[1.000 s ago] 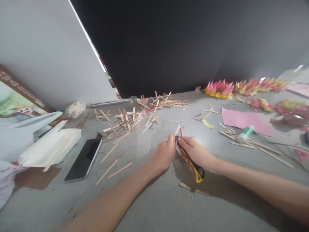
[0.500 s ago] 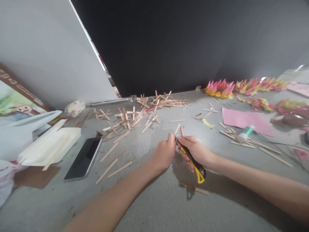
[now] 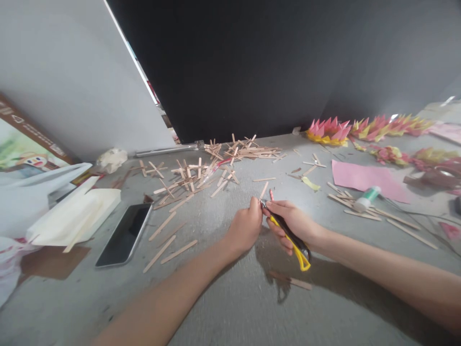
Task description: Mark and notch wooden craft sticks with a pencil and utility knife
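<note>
My left hand (image 3: 245,228) is closed in a pinch on a short wooden craft stick (image 3: 264,190) that pokes up past its fingers. My right hand (image 3: 293,222) is wrapped round a yellow and black utility knife (image 3: 292,239), whose tip meets the stick just beside my left fingers. Both hands hover over the grey table (image 3: 230,298) near its middle. A thin pink piece (image 3: 271,194) shows right behind the stick.
A heap of craft sticks and stick crosses (image 3: 212,166) lies behind the hands. A phone (image 3: 125,234) and loose sticks lie to the left, by a white box (image 3: 74,218). Pink paper (image 3: 362,175), a glue tube (image 3: 365,198) and folded paper flowers (image 3: 327,132) are on the right. A stick (image 3: 290,280) lies under my right wrist.
The knife's rear end has swung slightly right and lifted with my right hand. My left hand and the stick have stayed almost in place.
</note>
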